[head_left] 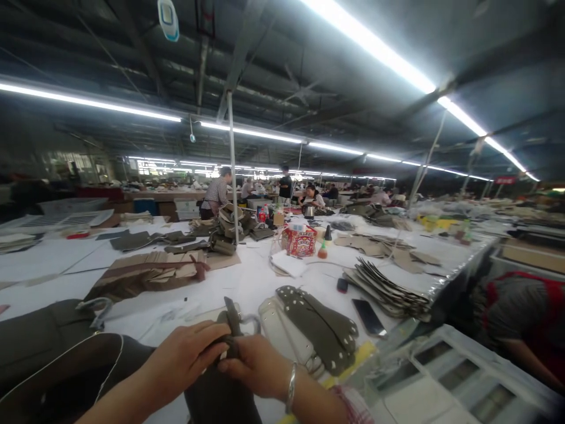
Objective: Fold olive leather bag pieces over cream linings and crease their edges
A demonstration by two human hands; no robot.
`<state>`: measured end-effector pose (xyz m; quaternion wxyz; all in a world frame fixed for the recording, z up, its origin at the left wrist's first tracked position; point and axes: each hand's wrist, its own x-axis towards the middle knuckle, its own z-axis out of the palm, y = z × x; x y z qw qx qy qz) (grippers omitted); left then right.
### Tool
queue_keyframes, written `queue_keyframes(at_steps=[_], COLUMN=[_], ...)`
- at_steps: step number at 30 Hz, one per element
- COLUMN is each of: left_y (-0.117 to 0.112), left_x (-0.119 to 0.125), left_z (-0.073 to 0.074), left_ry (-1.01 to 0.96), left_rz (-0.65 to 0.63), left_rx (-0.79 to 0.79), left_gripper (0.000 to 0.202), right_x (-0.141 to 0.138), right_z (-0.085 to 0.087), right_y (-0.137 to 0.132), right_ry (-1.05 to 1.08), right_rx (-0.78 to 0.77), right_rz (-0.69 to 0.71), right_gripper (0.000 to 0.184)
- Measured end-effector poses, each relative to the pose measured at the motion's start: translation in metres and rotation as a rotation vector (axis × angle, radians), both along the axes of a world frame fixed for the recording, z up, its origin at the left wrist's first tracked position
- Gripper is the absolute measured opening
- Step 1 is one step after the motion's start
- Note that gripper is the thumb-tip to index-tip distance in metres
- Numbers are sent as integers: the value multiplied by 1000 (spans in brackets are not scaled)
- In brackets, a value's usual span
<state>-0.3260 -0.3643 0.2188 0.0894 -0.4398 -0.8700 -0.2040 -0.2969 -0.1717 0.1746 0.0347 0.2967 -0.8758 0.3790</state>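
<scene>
My left hand and my right hand meet low in the middle, fingers closed on a dark olive strap whose narrow end sticks up between them. Below the hands hangs a wider dark panel, which seems to belong with the strap; the exact join is hidden by my fingers. Beside my left forearm lies a dark bag-like piece with a pale cord along its edge. Just right of my right hand are a clear plastic template and a stack of olive pieces with light dots along the edges.
A phone and a fanned stack of cut strips lie to the right. A plastic crate stands at the lower right, near a person's sleeve. Farther back are a red patterned box, a thin pole and several co-workers.
</scene>
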Motion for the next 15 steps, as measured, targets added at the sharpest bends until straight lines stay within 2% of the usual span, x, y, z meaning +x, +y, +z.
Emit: queue_keyframes(at_steps=[4, 6, 9, 12, 15], left_y=[1, 6, 15, 21, 18], left_x=[-4, -6, -5, -5, -11], left_z=[-6, -9, -11, -9, -5], left_ry=[-8, -9, -4, 6, 8], left_rz=[-11, -22, -28, -27, -60], left_rx=[8, 14, 56, 63, -1], left_gripper=[22, 21, 22, 24, 23], right_x=[6, 9, 9, 7, 8], right_z=[3, 4, 2, -4, -10], right_y=[-3, -2, 2, 3, 1], right_ry=[-56, -129, -186, -152, -106], right_rx=[29, 17, -42, -123, -166], right_rz=[-136, -147, -126, -100, -152], right_gripper=[39, 44, 37, 30, 35])
